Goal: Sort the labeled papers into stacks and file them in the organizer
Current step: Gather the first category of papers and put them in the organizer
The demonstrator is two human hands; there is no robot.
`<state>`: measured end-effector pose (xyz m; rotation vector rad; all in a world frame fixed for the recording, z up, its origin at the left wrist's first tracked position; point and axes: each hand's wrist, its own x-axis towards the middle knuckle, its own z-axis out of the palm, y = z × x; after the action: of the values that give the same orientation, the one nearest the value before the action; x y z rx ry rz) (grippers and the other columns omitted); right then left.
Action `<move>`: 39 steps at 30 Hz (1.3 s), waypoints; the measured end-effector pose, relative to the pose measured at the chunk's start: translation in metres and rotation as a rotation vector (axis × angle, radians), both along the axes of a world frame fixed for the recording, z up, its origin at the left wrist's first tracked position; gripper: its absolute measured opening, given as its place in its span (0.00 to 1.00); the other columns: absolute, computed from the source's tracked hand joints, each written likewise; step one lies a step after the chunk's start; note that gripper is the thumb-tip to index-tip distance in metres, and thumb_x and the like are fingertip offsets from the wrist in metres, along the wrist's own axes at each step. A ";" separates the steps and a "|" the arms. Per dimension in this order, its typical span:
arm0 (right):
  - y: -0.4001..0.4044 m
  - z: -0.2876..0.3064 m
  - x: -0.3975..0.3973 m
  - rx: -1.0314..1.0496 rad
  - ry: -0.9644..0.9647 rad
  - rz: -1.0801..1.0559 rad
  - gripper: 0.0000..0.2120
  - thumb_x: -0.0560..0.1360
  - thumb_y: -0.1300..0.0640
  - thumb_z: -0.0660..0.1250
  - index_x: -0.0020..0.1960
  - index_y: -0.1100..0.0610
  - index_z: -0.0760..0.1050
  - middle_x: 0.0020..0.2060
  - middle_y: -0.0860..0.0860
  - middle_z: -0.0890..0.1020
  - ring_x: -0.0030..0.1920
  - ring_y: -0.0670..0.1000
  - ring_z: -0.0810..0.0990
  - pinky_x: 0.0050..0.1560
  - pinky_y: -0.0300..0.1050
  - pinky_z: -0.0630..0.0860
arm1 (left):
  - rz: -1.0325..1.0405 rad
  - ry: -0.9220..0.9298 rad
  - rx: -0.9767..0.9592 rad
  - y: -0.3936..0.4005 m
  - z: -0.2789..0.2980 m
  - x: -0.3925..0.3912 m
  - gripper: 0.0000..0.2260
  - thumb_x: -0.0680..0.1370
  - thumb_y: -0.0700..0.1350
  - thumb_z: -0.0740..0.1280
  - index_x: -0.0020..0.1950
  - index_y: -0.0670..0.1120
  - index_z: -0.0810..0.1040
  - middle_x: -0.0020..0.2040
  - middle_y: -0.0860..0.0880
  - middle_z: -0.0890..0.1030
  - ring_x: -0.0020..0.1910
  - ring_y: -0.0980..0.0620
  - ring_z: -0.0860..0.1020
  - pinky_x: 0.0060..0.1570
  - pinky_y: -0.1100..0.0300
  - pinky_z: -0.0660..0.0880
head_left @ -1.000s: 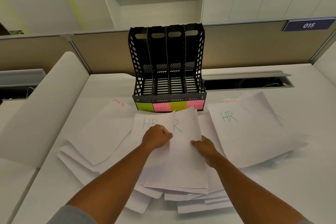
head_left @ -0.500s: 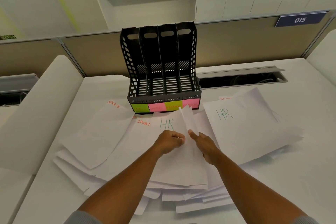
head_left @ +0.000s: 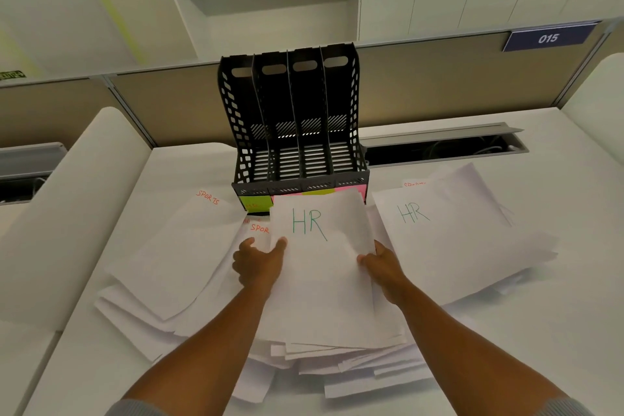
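A white sheet marked HR in green [head_left: 320,263] is held up over the paper pile in the middle of the desk. My left hand [head_left: 258,263] grips its left edge and my right hand [head_left: 381,265] grips its right edge. Behind it stands the black four-slot organizer [head_left: 293,121], its coloured front labels partly hidden by the sheet. Another HR sheet [head_left: 449,240] tops the pile on the right. Sheets marked SPORTS in red [head_left: 179,253] lie on the left.
Loose white papers [head_left: 337,368] spread across the white desk [head_left: 557,331] toward the front edge. An open cable trough [head_left: 445,149] runs behind the right pile. A beige partition [head_left: 439,78] closes the back, and a white rounded divider [head_left: 67,206] borders the left.
The HR sheet, earlier half folded between my hands, is now spread flat and lifted toward the organizer. My hands have moved apart to its two side edges.
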<state>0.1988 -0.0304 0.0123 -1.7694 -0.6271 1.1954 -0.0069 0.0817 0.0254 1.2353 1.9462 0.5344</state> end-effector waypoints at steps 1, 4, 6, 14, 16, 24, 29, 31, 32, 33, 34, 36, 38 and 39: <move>0.000 0.001 0.001 -0.002 0.016 -0.013 0.13 0.75 0.57 0.65 0.59 0.50 0.69 0.47 0.49 0.77 0.46 0.49 0.76 0.35 0.39 0.75 | -0.027 -0.112 -0.044 0.002 0.000 -0.002 0.32 0.71 0.62 0.72 0.70 0.49 0.69 0.67 0.46 0.73 0.64 0.43 0.73 0.59 0.47 0.73; 0.002 0.002 0.001 -0.032 0.056 -0.001 0.14 0.75 0.58 0.64 0.60 0.52 0.69 0.48 0.49 0.78 0.47 0.51 0.77 0.35 0.39 0.75 | -0.217 -0.476 -0.240 -0.001 0.004 -0.006 0.23 0.75 0.59 0.69 0.66 0.50 0.75 0.60 0.48 0.81 0.55 0.47 0.79 0.52 0.52 0.76; 0.004 0.003 0.000 -0.035 0.078 -0.015 0.13 0.75 0.55 0.64 0.59 0.51 0.70 0.48 0.49 0.79 0.47 0.50 0.78 0.35 0.40 0.74 | -0.289 -0.509 -0.295 -0.003 0.003 -0.007 0.21 0.75 0.56 0.71 0.64 0.49 0.77 0.56 0.48 0.82 0.52 0.48 0.81 0.48 0.53 0.77; 0.002 -0.001 0.022 -0.026 -0.683 -0.286 0.14 0.73 0.49 0.68 0.54 0.56 0.73 0.48 0.51 0.78 0.51 0.53 0.77 0.49 0.47 0.75 | -0.257 -0.446 -0.229 -0.006 -0.004 0.004 0.18 0.76 0.51 0.71 0.63 0.45 0.77 0.57 0.46 0.81 0.50 0.46 0.80 0.48 0.54 0.76; -0.003 -0.002 0.031 -0.153 -0.938 -0.231 0.18 0.71 0.48 0.71 0.56 0.57 0.73 0.53 0.54 0.76 0.55 0.56 0.73 0.52 0.52 0.74 | -0.240 -0.419 -0.231 -0.007 -0.004 0.005 0.17 0.76 0.51 0.71 0.62 0.45 0.76 0.55 0.46 0.81 0.49 0.46 0.79 0.47 0.53 0.76; -0.018 -0.007 0.049 -0.447 -1.171 0.002 0.06 0.71 0.59 0.61 0.46 0.59 0.74 0.48 0.54 0.74 0.50 0.54 0.71 0.50 0.49 0.72 | -0.227 -0.398 -0.273 -0.008 -0.009 0.005 0.18 0.76 0.50 0.71 0.63 0.45 0.75 0.56 0.45 0.81 0.51 0.44 0.80 0.47 0.52 0.77; -0.005 0.008 0.033 -0.188 -1.159 0.032 0.05 0.69 0.57 0.60 0.39 0.60 0.69 0.38 0.53 0.73 0.36 0.52 0.71 0.37 0.47 0.73 | -0.224 -0.407 -0.303 -0.008 -0.012 0.006 0.17 0.77 0.48 0.70 0.64 0.44 0.75 0.54 0.45 0.81 0.49 0.45 0.81 0.45 0.54 0.77; 0.004 0.014 0.019 -0.163 -1.167 0.148 0.09 0.68 0.54 0.59 0.37 0.60 0.70 0.35 0.52 0.72 0.36 0.53 0.72 0.38 0.46 0.72 | -0.223 -0.415 -0.319 -0.008 -0.012 0.008 0.18 0.77 0.48 0.69 0.65 0.44 0.75 0.55 0.45 0.82 0.49 0.45 0.81 0.47 0.53 0.77; 0.008 0.016 0.010 -0.153 -1.164 0.209 0.11 0.68 0.53 0.58 0.38 0.61 0.71 0.35 0.52 0.71 0.37 0.53 0.71 0.38 0.45 0.70 | -0.225 -0.422 -0.323 -0.009 -0.012 0.009 0.18 0.78 0.47 0.68 0.66 0.44 0.75 0.55 0.45 0.82 0.49 0.45 0.81 0.47 0.53 0.77; 0.012 0.018 0.002 -0.133 -1.143 0.253 0.12 0.68 0.52 0.59 0.38 0.61 0.72 0.34 0.52 0.70 0.36 0.53 0.71 0.37 0.45 0.69 | -0.232 -0.428 -0.326 -0.009 -0.011 0.010 0.18 0.78 0.47 0.68 0.66 0.44 0.75 0.55 0.45 0.81 0.49 0.45 0.81 0.47 0.53 0.77; 0.016 0.019 -0.007 -0.107 -1.104 0.283 0.12 0.68 0.51 0.59 0.38 0.60 0.72 0.34 0.51 0.70 0.36 0.53 0.71 0.37 0.44 0.69 | -0.240 -0.432 -0.327 -0.010 -0.010 0.010 0.18 0.78 0.47 0.67 0.67 0.44 0.74 0.55 0.45 0.81 0.49 0.46 0.81 0.46 0.54 0.77; 0.022 0.021 -0.026 -0.060 -1.010 0.329 0.12 0.67 0.50 0.60 0.38 0.59 0.72 0.34 0.51 0.71 0.35 0.53 0.74 0.37 0.43 0.72 | -0.256 -0.443 -0.321 -0.011 -0.008 0.012 0.18 0.79 0.48 0.66 0.68 0.46 0.73 0.55 0.45 0.81 0.50 0.46 0.80 0.47 0.52 0.77; 0.027 0.022 -0.045 -0.013 -0.972 0.401 0.11 0.67 0.48 0.61 0.38 0.57 0.71 0.34 0.50 0.72 0.35 0.52 0.75 0.36 0.42 0.72 | -0.256 -0.450 -0.304 -0.013 -0.006 0.012 0.19 0.80 0.52 0.63 0.70 0.48 0.72 0.58 0.46 0.80 0.54 0.44 0.79 0.53 0.48 0.77; 0.029 0.022 -0.053 0.008 -0.977 0.434 0.11 0.67 0.48 0.60 0.37 0.56 0.70 0.33 0.49 0.71 0.34 0.51 0.73 0.35 0.41 0.69 | -0.259 -0.450 -0.299 -0.014 -0.005 0.013 0.21 0.81 0.55 0.61 0.71 0.50 0.70 0.61 0.46 0.79 0.57 0.43 0.78 0.58 0.45 0.75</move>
<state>0.1454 -0.0019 0.0345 -2.2326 -1.6307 0.4932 0.0064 0.0679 0.0205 1.0473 1.4053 0.3359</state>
